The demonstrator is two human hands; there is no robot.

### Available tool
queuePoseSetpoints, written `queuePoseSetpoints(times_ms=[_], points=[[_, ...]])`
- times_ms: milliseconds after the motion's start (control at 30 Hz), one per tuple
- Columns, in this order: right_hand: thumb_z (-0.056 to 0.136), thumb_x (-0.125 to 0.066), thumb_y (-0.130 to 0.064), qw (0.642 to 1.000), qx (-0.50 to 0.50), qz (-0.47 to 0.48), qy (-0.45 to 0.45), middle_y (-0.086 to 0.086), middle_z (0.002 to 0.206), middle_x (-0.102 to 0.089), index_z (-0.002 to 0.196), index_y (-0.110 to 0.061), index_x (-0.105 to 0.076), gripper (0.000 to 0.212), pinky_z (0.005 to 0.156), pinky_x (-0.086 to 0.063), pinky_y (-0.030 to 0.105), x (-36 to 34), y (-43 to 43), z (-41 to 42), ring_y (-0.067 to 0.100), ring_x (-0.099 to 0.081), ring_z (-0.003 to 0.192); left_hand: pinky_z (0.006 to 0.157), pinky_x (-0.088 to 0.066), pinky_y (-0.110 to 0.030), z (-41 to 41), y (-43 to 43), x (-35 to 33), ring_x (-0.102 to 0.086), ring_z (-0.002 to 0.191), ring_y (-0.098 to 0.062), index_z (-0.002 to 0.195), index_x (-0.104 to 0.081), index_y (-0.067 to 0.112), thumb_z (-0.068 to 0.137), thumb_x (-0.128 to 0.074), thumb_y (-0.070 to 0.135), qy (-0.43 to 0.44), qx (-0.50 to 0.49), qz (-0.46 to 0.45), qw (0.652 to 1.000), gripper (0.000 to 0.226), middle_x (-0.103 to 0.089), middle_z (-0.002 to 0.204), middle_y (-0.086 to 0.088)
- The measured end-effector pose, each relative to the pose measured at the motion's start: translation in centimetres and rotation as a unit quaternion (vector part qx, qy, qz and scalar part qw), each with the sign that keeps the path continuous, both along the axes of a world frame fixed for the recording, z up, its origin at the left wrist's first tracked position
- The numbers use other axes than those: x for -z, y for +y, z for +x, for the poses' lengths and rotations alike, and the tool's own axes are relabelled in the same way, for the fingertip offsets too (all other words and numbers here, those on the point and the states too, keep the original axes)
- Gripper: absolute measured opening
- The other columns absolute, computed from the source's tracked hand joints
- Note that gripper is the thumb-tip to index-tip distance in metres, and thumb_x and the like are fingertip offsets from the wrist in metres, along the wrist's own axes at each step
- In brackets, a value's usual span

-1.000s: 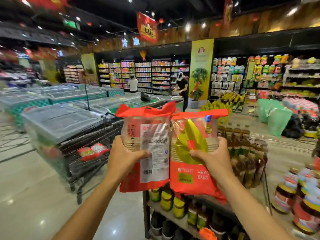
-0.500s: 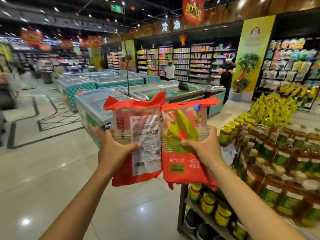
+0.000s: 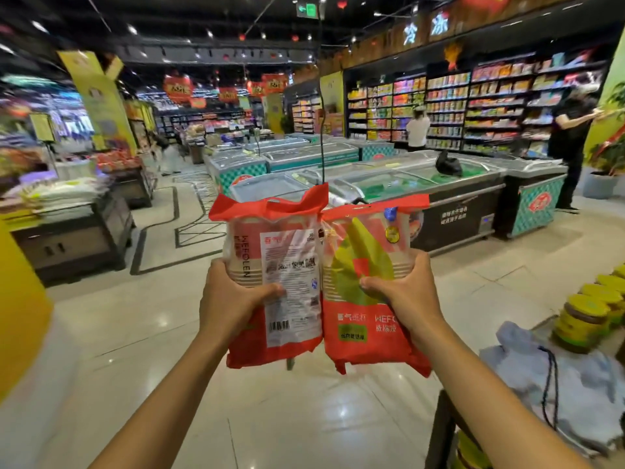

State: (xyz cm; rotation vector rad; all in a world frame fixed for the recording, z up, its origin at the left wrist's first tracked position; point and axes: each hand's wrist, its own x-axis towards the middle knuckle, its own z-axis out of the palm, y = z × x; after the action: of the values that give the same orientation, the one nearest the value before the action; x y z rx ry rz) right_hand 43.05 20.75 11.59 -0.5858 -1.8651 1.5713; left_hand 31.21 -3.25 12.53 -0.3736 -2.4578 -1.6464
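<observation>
Red plastic film covers both packets. The left thumb curls across the white printed label of the left packet. The right thumb presses on the yellow-green leaf design of the right packet. The other fingers are hidden behind (presumably wrapped round the back). So the left hand and the right hand each grip a packet at about mid-height. The two packets stand upright with their edges touching in the centre of the frame, held out over the glossy floor.

From their plump, squared shape, the packets look tightly filled and fairly heavy. They seem stiff enough to stay upright, but the slick film could slide in a loose grip. A firm hold around the middle seems sound. The red flaps on top may offer a handle slot, though that is too blurred to confirm.

Further out, chest freezers fill the middle right. Jars with yellow lids and a grey cloth bag sit at the lower right edge.
</observation>
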Motion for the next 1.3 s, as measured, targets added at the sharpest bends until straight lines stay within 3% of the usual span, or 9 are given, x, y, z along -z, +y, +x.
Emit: queuePoseSetpoints(times_ms=[467, 667, 1033, 1300], points=[[0.068, -0.093, -0.020, 0.996, -0.083, -0.033, 0.006, -0.005, 0.111, -0.064, 0.125, -0.029, -0.041, 0.078, 0.081, -0.061, 0.044, 0.3, 7.9, -14.7, 0.018, -0.069, 0.096, 0.083, -0.062, -0.051, -12.2, 6.4, 0.7, -0.072, 0.096, -0.016, 0.106, -0.047, 0.037, 0.033, -0.090, 0.057, 0.001, -0.063, 0.008, 0.998, 0.087, -0.069, 0.112, 0.007], [0.065, -0.094, -0.016, 0.997, -0.070, -0.023, 0.002, -0.003, 0.110, -0.065, 0.124, -0.026, -0.043, 0.079, 0.084, -0.060, 0.051, 1.4, 9.9, -21.8, 0.020, -0.069, 0.095, 0.085, -0.061, -0.051, -19.7, 8.3, 1.9, -0.071, 0.099, -0.017, 0.112, -0.048, 0.034, 0.033, -0.090, 0.060, -0.004, -0.060, 0.014, 0.998, 0.093, -0.069, 0.114, 0.007], [0.065, -0.093, -0.012, 0.999, -0.035, 0.011, 0.000, 0.001, 0.104, -0.065, 0.116, -0.022, -0.044, 0.071, 0.085, -0.059, 0.055, 0.7, 12.6, -37.8, 0.022, -0.069, 0.092, 0.087, -0.060, -0.051, -37.6, 11.6, 3.0, -0.071, 0.097, -0.018, 0.103, -0.047, 0.037, 0.034, -0.090, 0.058, -0.013, -0.046, 0.038, 0.998, 0.084, -0.068, 0.113, 0.007], [0.063, -0.094, -0.014, 0.999, -0.031, 0.016, -0.017, 0.003, 0.104, -0.067, 0.106, -0.031, -0.045, 0.067, 0.085, -0.059, 0.057, 1.2, 14.5, -46.5, 0.025, -0.070, 0.092, 0.086, -0.061, -0.048, -46.2, 13.4, 3.7, -0.071, 0.096, -0.014, 0.110, -0.049, 0.035, 0.036, -0.088, 0.058, -0.019, -0.035, 0.040, 0.998, 0.087, -0.068, 0.113, 0.009]])
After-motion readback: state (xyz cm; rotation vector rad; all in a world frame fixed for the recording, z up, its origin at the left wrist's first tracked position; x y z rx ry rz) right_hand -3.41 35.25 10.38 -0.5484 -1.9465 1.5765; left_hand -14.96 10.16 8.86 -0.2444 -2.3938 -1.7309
